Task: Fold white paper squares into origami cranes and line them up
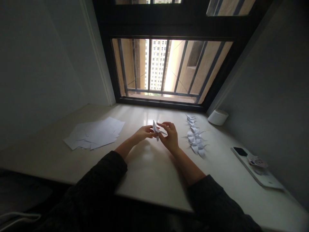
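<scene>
A small, partly folded piece of white paper (156, 130) is held above the pale tabletop (149, 174), between both of my hands. My left hand (144, 133) pinches its left side with closed fingers. My right hand (170, 137) grips its right side, fingers curled round the folds. Both forearms reach out from dark sleeves.
A loose pile of white sheets (95, 132) lies at the left. A row of several folded paper cranes (196, 137) runs along the right of my hands. A white roll (218, 117) stands by the barred window (169, 69). A phone (256, 166) lies at the far right.
</scene>
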`<state>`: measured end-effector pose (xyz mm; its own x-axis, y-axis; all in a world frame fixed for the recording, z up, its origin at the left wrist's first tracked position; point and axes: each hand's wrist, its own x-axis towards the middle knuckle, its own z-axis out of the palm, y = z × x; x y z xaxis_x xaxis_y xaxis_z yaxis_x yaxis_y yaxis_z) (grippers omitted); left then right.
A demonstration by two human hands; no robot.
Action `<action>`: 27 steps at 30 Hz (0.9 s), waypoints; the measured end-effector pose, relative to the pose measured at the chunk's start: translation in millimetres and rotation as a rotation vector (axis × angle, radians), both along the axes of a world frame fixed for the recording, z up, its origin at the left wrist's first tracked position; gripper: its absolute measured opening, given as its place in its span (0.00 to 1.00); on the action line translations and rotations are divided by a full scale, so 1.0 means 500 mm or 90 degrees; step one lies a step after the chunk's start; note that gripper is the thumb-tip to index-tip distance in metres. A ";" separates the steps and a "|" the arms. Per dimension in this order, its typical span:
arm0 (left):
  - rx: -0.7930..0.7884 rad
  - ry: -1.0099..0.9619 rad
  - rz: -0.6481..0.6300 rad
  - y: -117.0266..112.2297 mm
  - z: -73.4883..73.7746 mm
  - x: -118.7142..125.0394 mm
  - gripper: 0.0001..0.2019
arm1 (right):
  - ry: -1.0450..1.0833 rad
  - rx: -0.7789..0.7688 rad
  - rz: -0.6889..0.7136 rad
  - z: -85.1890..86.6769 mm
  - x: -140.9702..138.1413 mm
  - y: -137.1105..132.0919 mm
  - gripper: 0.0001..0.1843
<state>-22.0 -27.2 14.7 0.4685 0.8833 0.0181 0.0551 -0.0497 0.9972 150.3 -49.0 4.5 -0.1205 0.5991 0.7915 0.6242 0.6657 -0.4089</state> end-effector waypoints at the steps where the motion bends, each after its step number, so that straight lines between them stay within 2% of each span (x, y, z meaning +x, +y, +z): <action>1: -0.004 0.004 -0.011 -0.003 0.001 0.002 0.26 | -0.005 0.007 0.000 -0.004 0.001 0.003 0.19; 7: -0.011 0.020 -0.021 -0.011 0.006 0.005 0.21 | -0.014 -0.001 0.024 -0.018 0.001 0.012 0.15; 12: 0.008 0.044 -0.027 0.003 -0.001 -0.011 0.21 | 0.047 -0.041 0.037 -0.014 0.003 0.013 0.11; 15: 0.018 0.067 -0.021 0.008 0.004 -0.021 0.22 | 0.079 -0.064 0.052 -0.008 0.006 0.014 0.09; 21: 0.006 0.088 -0.005 0.007 0.027 -0.037 0.23 | 0.082 -0.065 0.106 -0.003 0.006 0.016 0.10; 27: 0.010 0.102 -0.029 0.014 0.021 -0.048 0.22 | 0.102 -0.091 0.096 -0.011 0.007 0.021 0.07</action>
<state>-46.2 -20.1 25.3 0.5055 0.8616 -0.0463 0.2111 -0.0715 0.9748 154.0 -38.5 -0.8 -0.0972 0.6904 0.7168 0.4414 0.6754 -0.5907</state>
